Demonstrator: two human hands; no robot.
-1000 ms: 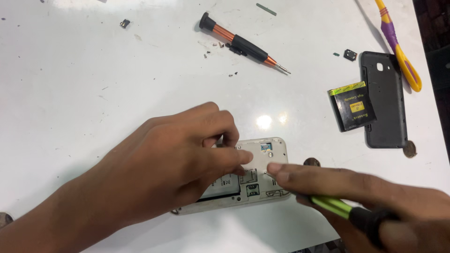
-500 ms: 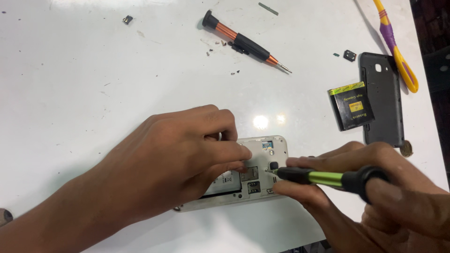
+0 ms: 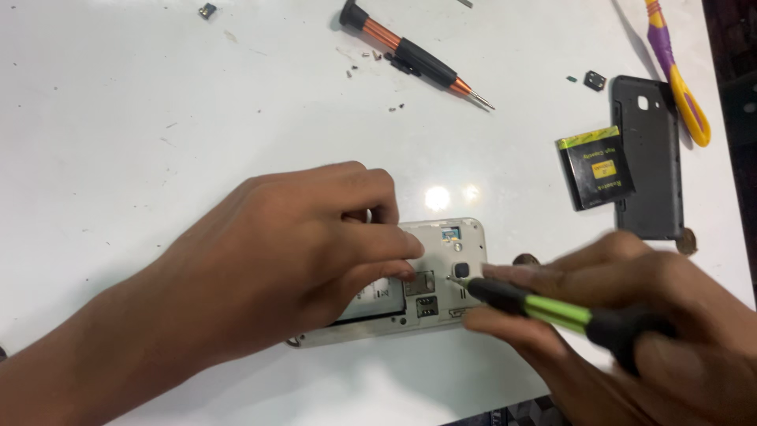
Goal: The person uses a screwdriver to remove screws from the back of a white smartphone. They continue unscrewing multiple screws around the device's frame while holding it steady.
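Opened phone, back cover off, pale silver frame lying flat near the front edge of the white table, long side running left to right. Camera lens and small card slots exposed on the right half; left half hidden under the left hand. Left hand pressed down over the phone, fingers curled across its top edge and index tip resting near the slots, pinning it in place.

Right hand wrapped around a green-and-black screwdriver, thumb and fingers pinching the shaft close to the tip. Tip set on the frame just below the camera lens; possibly seated in a screw, though too small and blurred to be sure.

Farther right, a dark grey back cover lying flat, inner side down, camera cutout towards the far end. Leaning partly onto its left edge, a black rectangular battery with a yellow-green band along its top and a small yellow label patch in the middle. Beyond the cover, yellow-and-purple handled tool stretching towards the far right corner. Small black part just left of the cover's top.

At the far edge, well apart from the phone, a copper-and-black screwdriver lying diagonally, with tiny screws scattered beside it. Another small dark part at the far left.
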